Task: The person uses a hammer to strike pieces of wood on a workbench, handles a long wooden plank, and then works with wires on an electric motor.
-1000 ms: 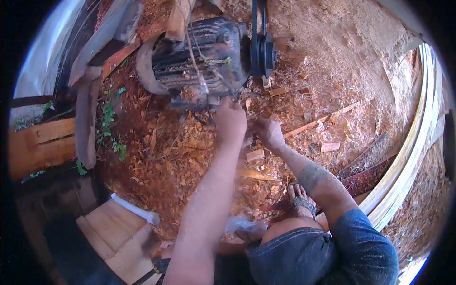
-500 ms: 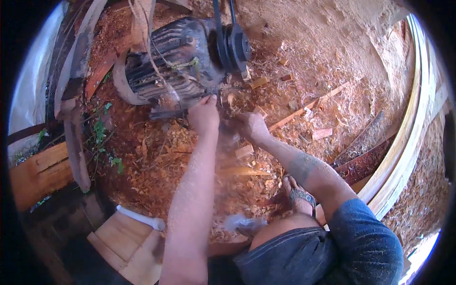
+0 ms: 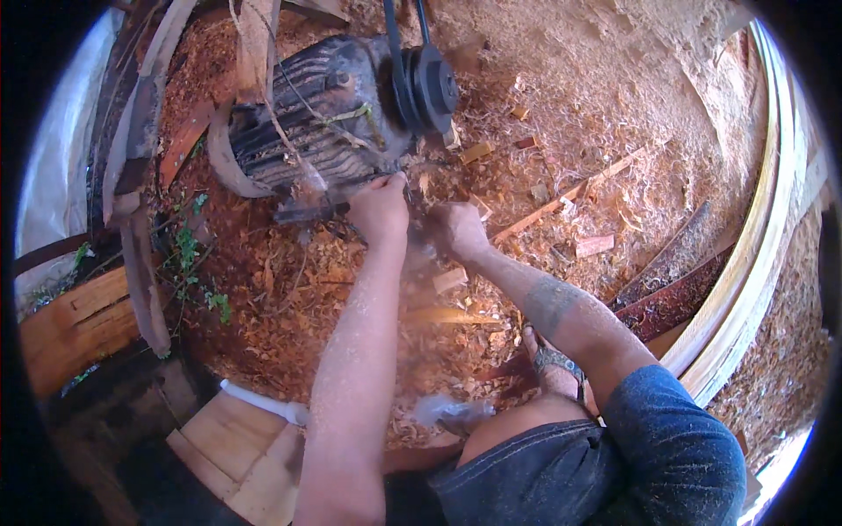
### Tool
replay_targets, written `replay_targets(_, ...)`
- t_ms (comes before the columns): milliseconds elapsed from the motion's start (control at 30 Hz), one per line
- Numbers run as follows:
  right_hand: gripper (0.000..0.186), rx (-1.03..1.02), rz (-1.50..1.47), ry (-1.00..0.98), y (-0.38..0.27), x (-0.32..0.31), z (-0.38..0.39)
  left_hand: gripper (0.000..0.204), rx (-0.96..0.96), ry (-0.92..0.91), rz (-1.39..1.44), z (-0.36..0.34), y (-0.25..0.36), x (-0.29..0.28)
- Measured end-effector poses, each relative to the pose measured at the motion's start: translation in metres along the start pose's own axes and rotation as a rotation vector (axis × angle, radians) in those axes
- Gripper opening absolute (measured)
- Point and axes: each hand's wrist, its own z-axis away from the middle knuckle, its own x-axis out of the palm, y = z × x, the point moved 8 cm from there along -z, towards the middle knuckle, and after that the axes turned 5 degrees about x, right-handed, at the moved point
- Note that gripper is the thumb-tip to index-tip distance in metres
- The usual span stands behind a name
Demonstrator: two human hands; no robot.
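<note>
A dark, ribbed electric motor lies among wood shavings, with a black pulley on its right end and a drive belt running upward from it. My left hand is closed at the motor's lower right edge, thumb uppermost; whatever its fingers grip is hidden. Just to the right and slightly lower, my right hand is also closed, with its fingers curled toward the left hand. What it holds is out of sight behind the knuckles. A thin cable hangs across the motor's ribs.
Wood offcuts and a long thin strip lie in the shavings. Pale curved boards line the right side. A white plastic pipe rests on planks at lower left. Green weeds grow beside a post.
My right hand has shifted slightly, its fist turned more knuckles-up. The left hand stays at the motor's edge. The view has moved a little.
</note>
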Motion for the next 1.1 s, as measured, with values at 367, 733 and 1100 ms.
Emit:
replay_targets(367, 0.017, 0.028, -0.1, 0.073, -0.003, -0.01, 0.006, 0.029, -0.001, -0.013, -0.01, 0.002, 0.007, 0.003)
replay_targets(733, 0.016, 0.074, -0.199, 0.077, -0.002, -0.013, 0.0, 0.031, -0.015, -0.016, -0.01, 0.001, 0.004, 0.004)
replay_targets(1100, 0.015, 0.044, -0.079, 0.047, 0.005, -0.008, 0.0, 0.028, -0.002, -0.013, -0.004, 0.003, 0.011, 0.011)
